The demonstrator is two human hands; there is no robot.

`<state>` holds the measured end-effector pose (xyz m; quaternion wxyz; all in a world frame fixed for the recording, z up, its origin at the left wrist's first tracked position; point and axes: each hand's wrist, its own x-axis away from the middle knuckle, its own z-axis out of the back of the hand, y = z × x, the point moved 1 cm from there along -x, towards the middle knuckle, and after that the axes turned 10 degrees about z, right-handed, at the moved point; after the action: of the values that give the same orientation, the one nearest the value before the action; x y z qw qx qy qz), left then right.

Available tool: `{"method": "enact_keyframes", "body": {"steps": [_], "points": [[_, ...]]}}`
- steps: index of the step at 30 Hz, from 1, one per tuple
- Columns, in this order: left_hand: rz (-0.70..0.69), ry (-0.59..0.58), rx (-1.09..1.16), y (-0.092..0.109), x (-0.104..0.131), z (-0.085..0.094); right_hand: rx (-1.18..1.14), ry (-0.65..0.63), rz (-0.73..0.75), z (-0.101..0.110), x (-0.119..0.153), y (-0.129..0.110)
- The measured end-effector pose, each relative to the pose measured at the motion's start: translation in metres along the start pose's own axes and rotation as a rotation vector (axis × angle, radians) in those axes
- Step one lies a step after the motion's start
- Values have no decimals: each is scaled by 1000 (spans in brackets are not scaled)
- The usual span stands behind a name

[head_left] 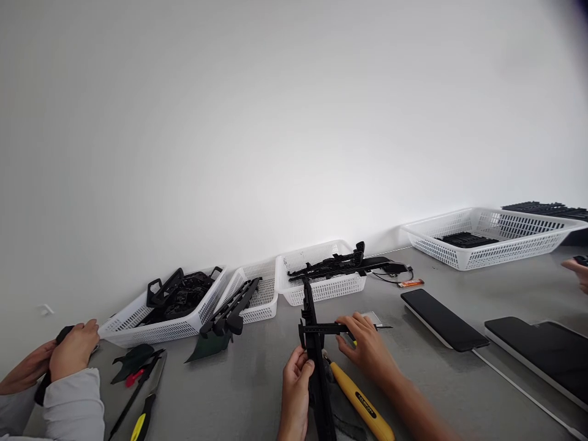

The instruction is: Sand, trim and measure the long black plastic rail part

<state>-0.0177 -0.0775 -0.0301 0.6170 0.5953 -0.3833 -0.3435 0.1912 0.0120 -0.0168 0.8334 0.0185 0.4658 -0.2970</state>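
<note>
Black part is clamped in left hand, long axis pointing away; caliper is gripped crosswise over it by right hand.

A smooth, grey-white wall rises behind a flat, metallic-looking grey tabletop with a dull sheen; soft light leaves the wall brightest near the lower middle, dimmer leftward

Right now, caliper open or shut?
Open: the caliper straddles the black part in the left hand, jaws apart.
</note>
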Motion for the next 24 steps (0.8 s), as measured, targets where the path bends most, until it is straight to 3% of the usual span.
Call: {"method": "enact_keyframes", "body": {"steps": [9,13,21,24], "points": [[-113,49,-229,-4,-4,4,-60,-6,35,1,1,6],[-145,52,-125,-2,-2,3,-57,-7,25,1,2,5],[103,13,162,2,2,1,-53,-30,-4,3,1,3],[165,-59,220,2,3,-1,-65,-30,-12,3,0,3]]}}
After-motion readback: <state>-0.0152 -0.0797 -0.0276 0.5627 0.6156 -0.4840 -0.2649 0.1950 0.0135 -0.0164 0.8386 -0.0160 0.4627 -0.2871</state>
